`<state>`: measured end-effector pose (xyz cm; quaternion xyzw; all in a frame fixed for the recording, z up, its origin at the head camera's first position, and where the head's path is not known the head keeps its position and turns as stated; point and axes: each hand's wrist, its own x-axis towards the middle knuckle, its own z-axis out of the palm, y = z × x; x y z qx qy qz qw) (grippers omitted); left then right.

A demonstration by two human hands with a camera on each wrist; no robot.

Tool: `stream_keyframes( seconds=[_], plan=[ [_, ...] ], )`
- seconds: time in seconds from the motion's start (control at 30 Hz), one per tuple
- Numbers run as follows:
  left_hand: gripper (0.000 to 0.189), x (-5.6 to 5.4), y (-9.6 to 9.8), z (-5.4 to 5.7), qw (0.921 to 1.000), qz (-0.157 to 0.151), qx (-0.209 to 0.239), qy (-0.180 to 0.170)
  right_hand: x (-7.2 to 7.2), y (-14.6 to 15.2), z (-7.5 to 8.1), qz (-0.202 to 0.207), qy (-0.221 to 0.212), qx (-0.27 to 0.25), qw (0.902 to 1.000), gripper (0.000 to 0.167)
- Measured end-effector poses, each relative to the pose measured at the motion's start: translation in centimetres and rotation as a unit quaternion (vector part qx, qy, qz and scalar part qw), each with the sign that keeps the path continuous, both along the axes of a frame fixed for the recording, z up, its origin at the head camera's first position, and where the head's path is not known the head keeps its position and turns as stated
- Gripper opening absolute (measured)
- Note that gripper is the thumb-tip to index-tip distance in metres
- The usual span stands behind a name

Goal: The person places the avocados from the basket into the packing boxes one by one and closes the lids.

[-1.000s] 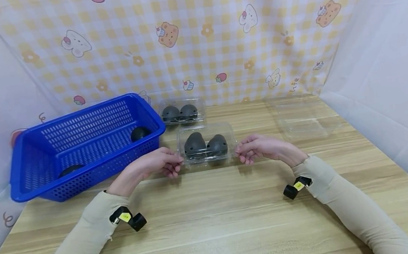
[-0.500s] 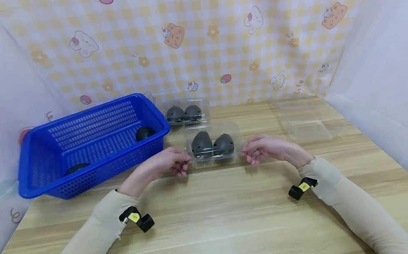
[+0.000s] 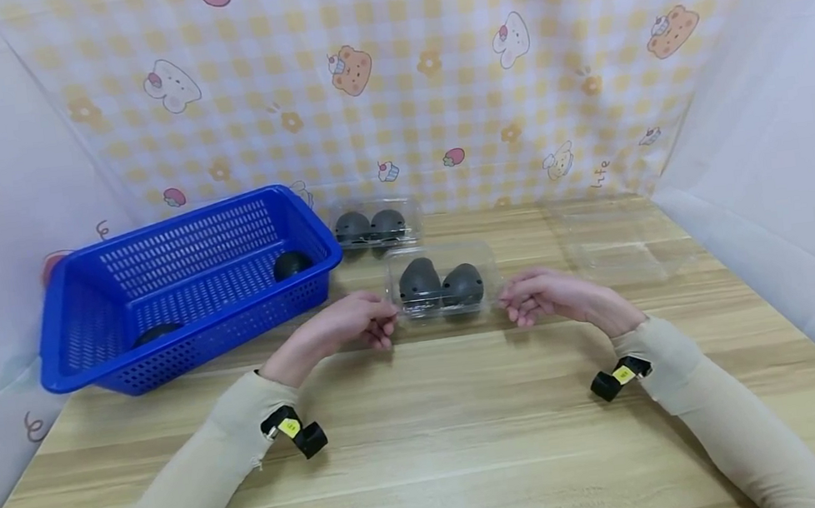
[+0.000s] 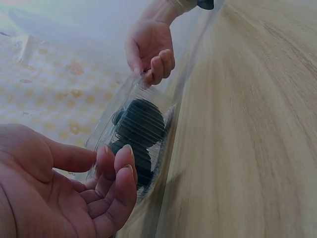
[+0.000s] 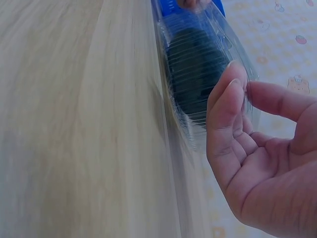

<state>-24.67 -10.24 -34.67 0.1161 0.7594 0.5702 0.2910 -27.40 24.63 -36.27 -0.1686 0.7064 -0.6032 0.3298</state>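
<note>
Two dark avocados [image 3: 420, 284] sit side by side in a lidded clear plastic box [image 3: 447, 254] at the middle of the table. My left hand [image 3: 355, 320] pinches the box's near left corner between thumb and fingers. At the near right corner, my right hand [image 3: 551, 294] pinches the rim the same way. Ribbed clear plastic [image 4: 106, 124] shows in the left wrist view with the dark fruit behind it. In the right wrist view, thumb and fingertips [image 5: 233, 82] meet on the box's edge.
Left of the box stands a blue perforated basket [image 3: 194, 341] with two dark avocados inside. Behind is another clear box [image 3: 412, 211] holding two avocados. A clear plastic container [image 3: 618, 243] lies at the back right. A checked curtain [image 3: 435, 100] hangs behind the table.
Both hands have shifted the front box a little to the right, away from the basket and past the back box. The head view has also moved slightly.
</note>
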Motion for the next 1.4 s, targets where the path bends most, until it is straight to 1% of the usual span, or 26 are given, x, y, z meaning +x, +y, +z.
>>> stream_keyframes(
  seconds=[0.07,0.2,0.43,0.53,0.67,0.9,1.13,1.27,1.4],
  plan=[
    [0.020,-0.1,0.3,0.0,1.0000,0.006,-0.004,-0.002,0.0,0.3,0.0,-0.004,-0.002,-0.003,1.0000,0.019],
    [0.021,-0.4,1.0,-0.1,0.9999,0.007,-0.009,-0.001,0.1,0.7,0.1,-0.010,-0.007,-0.010,0.9999,0.019],
    [0.020,-0.8,2.1,-0.4,0.9999,0.010,0.002,-0.013,0.3,1.7,0.0,-0.019,-0.009,-0.021,0.9995,0.021],
    [0.020,-0.8,2.6,-0.3,0.9999,0.008,0.003,-0.012,0.3,2.2,-0.1,-0.027,-0.014,-0.022,0.9993,0.021],
    [0.018,-0.9,3.5,-0.3,0.9998,0.010,0.009,-0.011,0.5,2.8,0.0,-0.047,-0.019,-0.022,0.9985,0.020],
    [0.018,-1.4,4.8,-0.4,0.9997,0.016,0.009,-0.017,0.8,3.4,0.0,-0.075,-0.037,-0.039,0.9958,0.021],
    [0.020,-2.0,6.0,-0.5,0.9996,0.017,0.012,-0.021,0.9,3.7,0.0,-0.128,-0.038,-0.030,0.9906,0.018],
    [0.021,-2.6,6.6,-0.7,0.9992,0.023,0.017,-0.027,0.9,3.8,0.1,-0.148,-0.035,-0.031,0.9878,0.019],
    [0.018,-3.3,7.2,-0.8,0.9983,0.034,0.030,-0.036,1.0,3.7,0.2,-0.164,-0.036,-0.046,0.9847,0.022]
  ],
)
